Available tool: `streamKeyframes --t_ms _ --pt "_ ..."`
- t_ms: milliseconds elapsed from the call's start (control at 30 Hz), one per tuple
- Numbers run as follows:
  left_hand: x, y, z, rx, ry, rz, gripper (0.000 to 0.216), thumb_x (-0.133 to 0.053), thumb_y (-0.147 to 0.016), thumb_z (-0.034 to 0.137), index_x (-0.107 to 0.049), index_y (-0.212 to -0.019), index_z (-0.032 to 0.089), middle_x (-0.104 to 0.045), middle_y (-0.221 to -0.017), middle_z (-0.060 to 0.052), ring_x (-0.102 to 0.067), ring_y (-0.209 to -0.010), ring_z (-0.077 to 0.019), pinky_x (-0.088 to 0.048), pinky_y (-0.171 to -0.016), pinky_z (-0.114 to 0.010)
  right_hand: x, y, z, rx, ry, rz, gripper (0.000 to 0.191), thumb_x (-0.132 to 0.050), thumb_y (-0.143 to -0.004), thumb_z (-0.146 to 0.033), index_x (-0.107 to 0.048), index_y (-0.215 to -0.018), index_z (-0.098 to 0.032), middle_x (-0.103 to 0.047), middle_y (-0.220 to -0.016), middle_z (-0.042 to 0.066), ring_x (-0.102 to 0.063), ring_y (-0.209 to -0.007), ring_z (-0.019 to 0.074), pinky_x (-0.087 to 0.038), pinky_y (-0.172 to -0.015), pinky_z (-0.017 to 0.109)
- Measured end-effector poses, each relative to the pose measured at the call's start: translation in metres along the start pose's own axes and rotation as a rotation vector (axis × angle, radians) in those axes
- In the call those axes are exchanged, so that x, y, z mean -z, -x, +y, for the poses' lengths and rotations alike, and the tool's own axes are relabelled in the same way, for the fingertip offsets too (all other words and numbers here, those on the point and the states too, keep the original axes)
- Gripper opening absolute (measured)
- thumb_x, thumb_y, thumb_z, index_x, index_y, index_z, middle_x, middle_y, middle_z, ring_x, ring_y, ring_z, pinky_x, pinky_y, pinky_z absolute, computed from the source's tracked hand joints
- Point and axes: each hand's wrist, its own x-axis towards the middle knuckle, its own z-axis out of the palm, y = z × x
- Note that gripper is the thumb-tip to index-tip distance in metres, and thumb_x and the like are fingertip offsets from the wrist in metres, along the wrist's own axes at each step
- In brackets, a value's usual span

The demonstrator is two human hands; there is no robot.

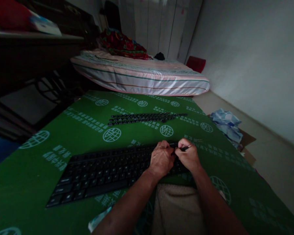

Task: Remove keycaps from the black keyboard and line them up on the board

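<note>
A black keyboard (98, 173) lies at a slant on the green board (71, 137). My left hand (163, 158) rests over its right part, fingers curled down, and whatever they may hold is hidden. Close beside it, my right hand (189, 155) is closed in a pinch on a thin dark tool (184, 148), its tip near the left fingers at the keyboard's far right side. The kind of tool is too dark to tell. Farther back, several rows of small black pieces that look like keycaps (142, 118) lie lined up on the board.
A small thin item (199, 140) lies right of my right hand. Behind the board stands a bed (147, 76) with a red patterned blanket (124, 44). A dark table (34, 39) is at the left. Crumpled plastic (226, 122) lies on the floor at right, near a white wall (257, 49).
</note>
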Motion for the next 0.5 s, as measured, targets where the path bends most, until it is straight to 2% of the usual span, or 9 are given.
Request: streamKeyframes --t_ms 267,400,500 --pt "-0.0033 0.003 0.0008 -0.034 0.0 0.043 0.007 -0.057 -0.078 0.02 -0.064 -0.079 0.019 -0.056 -0.088 -0.006 -0.052 -0.087 -0.022 -0.045 -0.078 -0.033 0.0003 -0.0002 -0.0049 -0.087 -0.085 0.001 0.015 -0.055 -0.062 -0.018 -0.042 -0.057 -0.021 -0.04 -0.042 -0.008 -0.038 -0.036 0.008 -0.03 -0.037 0.02" --pt "-0.0053 0.0035 -0.0017 -0.06 0.013 0.069 0.007 -0.055 -0.08 0.021 -0.062 -0.081 0.017 -0.058 -0.089 -0.006 -0.054 -0.087 -0.0215 -0.046 -0.078 -0.032 0.003 0.0014 -0.0029 -0.131 -0.286 0.081 0.021 -0.062 -0.067 -0.024 -0.043 -0.06 -0.02 -0.043 -0.039 -0.009 -0.038 -0.033 0.0068 -0.03 -0.035 0.018" --pt "-0.0078 0.0029 -0.0051 -0.05 0.092 0.118 0.01 -0.053 -0.082 0.02 -0.061 -0.087 0.017 -0.061 -0.09 -0.006 -0.056 -0.087 -0.0203 -0.046 -0.078 -0.03 0.0068 0.0022 -0.0023 -0.082 -0.383 0.136 0.02 -0.066 -0.07 -0.03 -0.05 -0.066 -0.018 -0.054 -0.048 -0.005 -0.044 -0.038 0.007 -0.033 -0.037 0.018"
